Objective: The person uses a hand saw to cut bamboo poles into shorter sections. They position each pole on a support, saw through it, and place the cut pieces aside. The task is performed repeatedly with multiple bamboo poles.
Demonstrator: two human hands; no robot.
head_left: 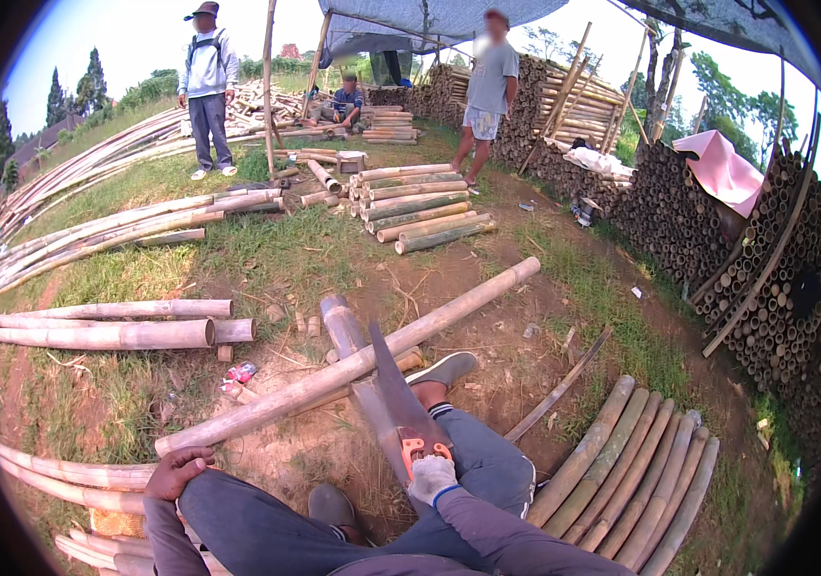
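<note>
My right hand [433, 479], in a white knit glove, grips the orange handle of a handsaw [412, 415]. The blade points away from me and crosses over a long bamboo pole [463, 305]; whether its teeth touch the bamboo, I cannot tell. That pole slants from near my left knee up to the right. It lies across a thicker bamboo piece [341, 324] that runs back toward me between my legs. My bare left hand [182, 472] rests on my left knee, fingers draped over it, near the pole's close end and holding nothing.
Cut bamboo lengths [636, 470] lie side by side at my right. More poles [108, 333] lie on the left, with a cut stack [420, 206] ahead. A tall bamboo pile [665, 206] lines the right. Two people [207, 82] [492, 86] stand ahead; another person [347, 101] sits farther back.
</note>
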